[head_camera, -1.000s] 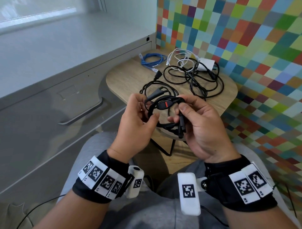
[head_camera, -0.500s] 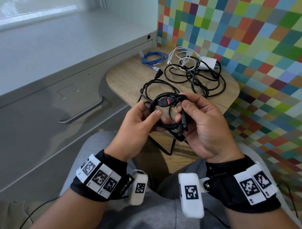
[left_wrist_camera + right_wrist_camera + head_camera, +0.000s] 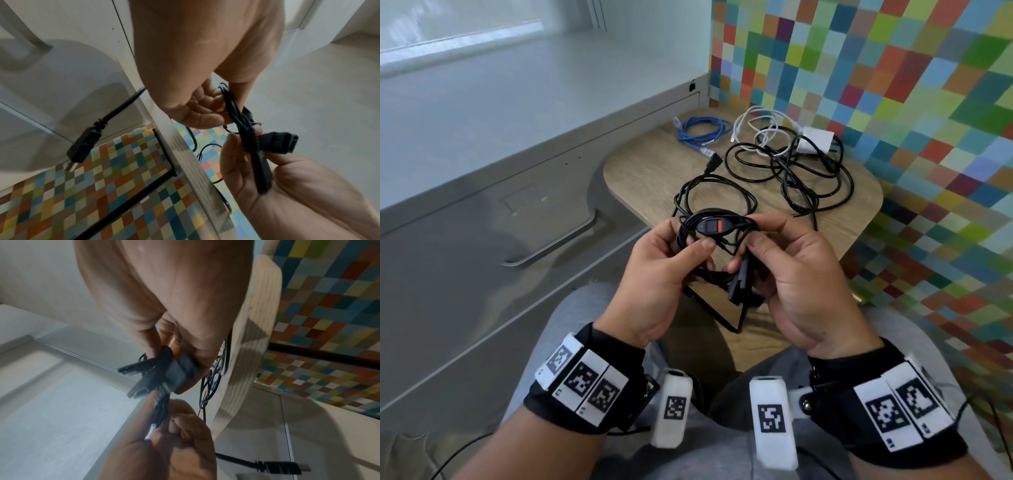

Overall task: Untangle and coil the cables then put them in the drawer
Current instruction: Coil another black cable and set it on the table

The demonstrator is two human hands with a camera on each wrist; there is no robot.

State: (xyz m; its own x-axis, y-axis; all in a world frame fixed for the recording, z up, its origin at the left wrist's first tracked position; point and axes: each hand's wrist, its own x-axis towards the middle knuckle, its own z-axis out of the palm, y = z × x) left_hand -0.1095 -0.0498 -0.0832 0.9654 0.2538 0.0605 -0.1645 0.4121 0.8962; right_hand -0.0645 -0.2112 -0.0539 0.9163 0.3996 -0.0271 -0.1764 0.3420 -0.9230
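Two hands are holding a black cable bundle above the lap, just in front of the wooden table.

The left hand (image 3: 657, 270) is curling its fingers and thumb around one side of the thin, shiny black cable bundle (image 3: 717, 240), and the right hand (image 3: 796, 274) is pinching the other side, with hard boxy plugs hanging down. The bundle's oval switch is showing a red patch. Past the hands, on the smooth round-cornered wooden table (image 3: 650, 171), loose black cables (image 3: 804, 174) are lying in messy loops. At the table's far edge a blue cable (image 3: 702, 132) and a white cable (image 3: 756, 126) are lying coiled. Left of the table, the grey drawer (image 3: 482, 246) is sitting closed.
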